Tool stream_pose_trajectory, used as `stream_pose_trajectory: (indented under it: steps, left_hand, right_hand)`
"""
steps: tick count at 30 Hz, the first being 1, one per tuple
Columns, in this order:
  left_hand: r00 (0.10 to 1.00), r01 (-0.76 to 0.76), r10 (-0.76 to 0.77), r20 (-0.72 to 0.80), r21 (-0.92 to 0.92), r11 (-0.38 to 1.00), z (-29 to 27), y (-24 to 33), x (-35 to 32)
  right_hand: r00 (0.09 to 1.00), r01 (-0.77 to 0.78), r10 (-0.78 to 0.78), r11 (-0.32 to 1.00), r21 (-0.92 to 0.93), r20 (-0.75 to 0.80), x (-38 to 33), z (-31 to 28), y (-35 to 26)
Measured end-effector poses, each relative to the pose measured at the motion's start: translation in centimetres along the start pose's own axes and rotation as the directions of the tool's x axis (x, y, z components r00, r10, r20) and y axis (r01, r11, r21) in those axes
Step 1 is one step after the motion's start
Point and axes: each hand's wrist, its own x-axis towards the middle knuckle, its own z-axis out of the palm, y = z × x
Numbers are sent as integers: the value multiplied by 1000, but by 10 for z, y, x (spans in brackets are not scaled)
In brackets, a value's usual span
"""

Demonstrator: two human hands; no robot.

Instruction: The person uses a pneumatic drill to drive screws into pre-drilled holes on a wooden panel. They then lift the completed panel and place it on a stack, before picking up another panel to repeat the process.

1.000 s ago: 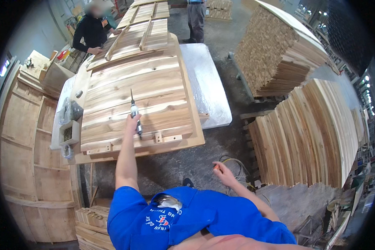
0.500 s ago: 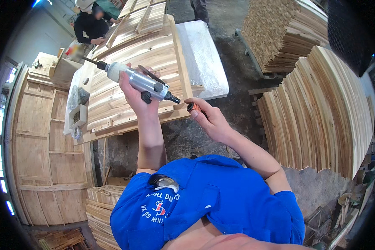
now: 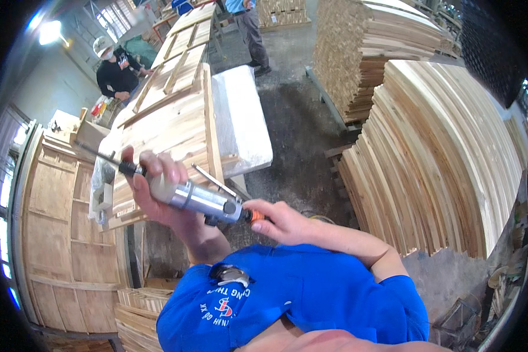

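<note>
My left hand [image 3: 158,193] grips a silver pneumatic screwdriver [image 3: 196,199] held up close to my chest, its long bit pointing up and left. My right hand [image 3: 278,222] pinches the orange fitting [image 3: 255,216] at the tool's rear end. Behind the tool lies a curved wooden panel [image 3: 170,129] on a workbench.
A white padded bench top [image 3: 240,117] sits right of the panel. Tall stacks of curved wooden slats [image 3: 440,152] stand at right, flat wooden panels [image 3: 64,234] at left. One person in black [image 3: 117,73] works at the far bench; another person stands at the top [image 3: 249,23].
The tool was down on the wooden panel a second ago; my left hand has lifted it close to me, and my right hand has come up to hold its rear end.
</note>
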Motion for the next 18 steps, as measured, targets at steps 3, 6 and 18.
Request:
stream_pose_trajectory:
  steps: [3, 6, 18]
  left_hand:
    - [993, 46, -33, 110, -116, 992, 25, 7, -2]
    - [974, 130, -89, 210, -189, 973, 40, 1, 2]
    - [994, 94, -75, -77, 287, 953, 14, -130, 31]
  right_hand:
    - [996, 59, -64, 995, 84, 67, -11, -8, -17]
    - [984, 104, -138, 958, 267, 113, -20, -11, -14]
    - [966, -58, 45, 997, -45, -254, 18, -73, 86]
